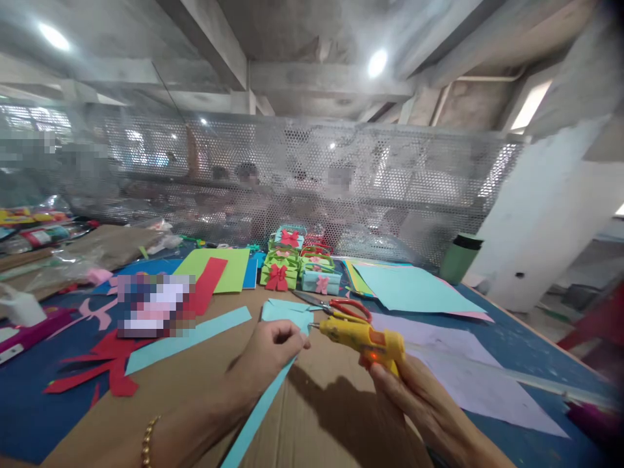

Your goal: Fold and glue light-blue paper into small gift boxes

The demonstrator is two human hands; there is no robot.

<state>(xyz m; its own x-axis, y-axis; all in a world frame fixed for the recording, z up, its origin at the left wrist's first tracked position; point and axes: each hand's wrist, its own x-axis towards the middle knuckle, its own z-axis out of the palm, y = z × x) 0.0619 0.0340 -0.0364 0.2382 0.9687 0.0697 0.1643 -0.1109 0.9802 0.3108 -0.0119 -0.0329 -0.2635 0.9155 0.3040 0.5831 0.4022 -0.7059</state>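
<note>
My right hand grips a yellow glue gun with its orange light lit. The nozzle points left, close to the fingertips of my left hand. Between the thumb and fingers of that hand is a light blue paper strip, which slants down toward me. Just behind my left hand lies a folded light blue paper piece; whether the strip is joined to it, I cannot tell. Scissors with red handles rest right behind the glue gun.
Several small paper baskets with bows stand at the back. Light blue sheets and a lilac sheet lie right, near a green tumbler. Left are a loose blue strip, red scraps and a green sheet. Cardboard covers the middle.
</note>
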